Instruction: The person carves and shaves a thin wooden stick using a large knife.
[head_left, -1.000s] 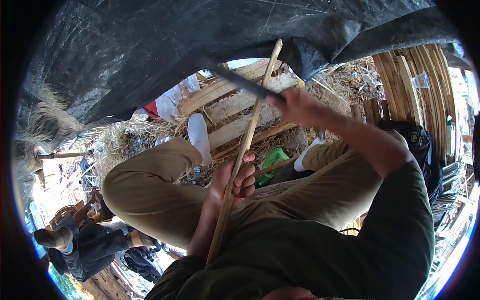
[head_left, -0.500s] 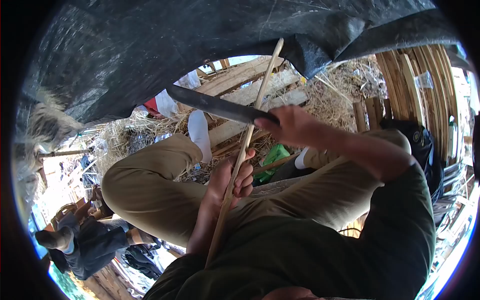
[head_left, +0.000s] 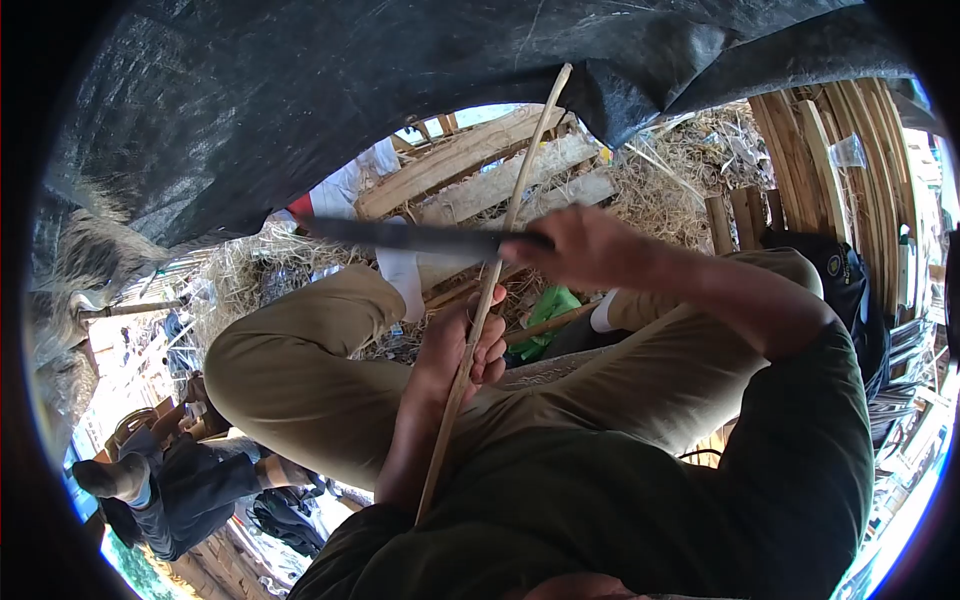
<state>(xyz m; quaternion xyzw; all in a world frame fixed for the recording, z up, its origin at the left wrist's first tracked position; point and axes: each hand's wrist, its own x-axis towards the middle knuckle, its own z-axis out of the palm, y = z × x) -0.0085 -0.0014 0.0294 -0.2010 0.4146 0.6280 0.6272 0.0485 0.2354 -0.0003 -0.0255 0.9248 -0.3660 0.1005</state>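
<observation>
A long thin wooden stick (head_left: 528, 168) runs from my chest up to the edge of the black sheet. My left hand (head_left: 463, 345) is wrapped round its lower middle, above my lap. In my right hand (head_left: 570, 245) is the dark handle of a long machete (head_left: 400, 238), whose blade points left, slightly blurred. The handle end of the blade lies across the stick, just above my left hand.
A black plastic sheet (head_left: 330, 90) hangs overhead. Beyond my feet lie wooden planks (head_left: 450, 165) and straw (head_left: 650, 195). Upright boards (head_left: 870, 190) and a black bag (head_left: 840, 285) are at right. Another person's legs (head_left: 190, 490) show at lower left.
The machete has moved down along the stick toward my left hand, and its blade has swung to point more level left. My left hand keeps its hold on the stick.
</observation>
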